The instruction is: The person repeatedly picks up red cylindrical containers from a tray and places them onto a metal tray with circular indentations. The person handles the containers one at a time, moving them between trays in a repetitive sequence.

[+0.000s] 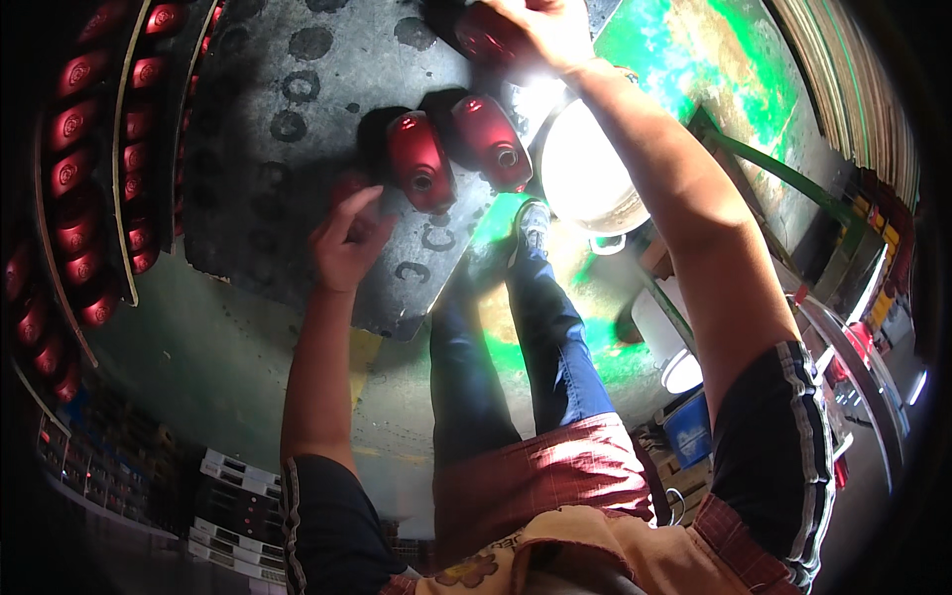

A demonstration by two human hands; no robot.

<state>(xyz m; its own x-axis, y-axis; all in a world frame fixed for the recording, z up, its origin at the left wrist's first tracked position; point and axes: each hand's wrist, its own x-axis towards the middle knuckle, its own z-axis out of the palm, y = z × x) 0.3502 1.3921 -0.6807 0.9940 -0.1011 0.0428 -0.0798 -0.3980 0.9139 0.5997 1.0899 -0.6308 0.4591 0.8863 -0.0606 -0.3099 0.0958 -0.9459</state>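
Note:
On the dark, ring-stained board two glossy red bottles, the left one (416,159) and the right one (488,139), stand close together with their open necks facing me. My left hand (345,243) is beside the left bottle, its fingers curved and the thumb apart. No object shows in its grip, though a dim reddish blur lies just behind the fingers. Up at the top edge, my right hand (555,35) is closed on another dark red bottle (486,40), partly shaded and smeared. Below my right wrist sits a white bucket (593,169), its inside washed out by glare.
Racks of similar red bottles (71,174) line the left side. The board (327,69) ends in a slanting edge before my legs. A green metal bar (783,174) and a white cylindrical container (666,337) are at right. A blue bin (687,428) stands lower right.

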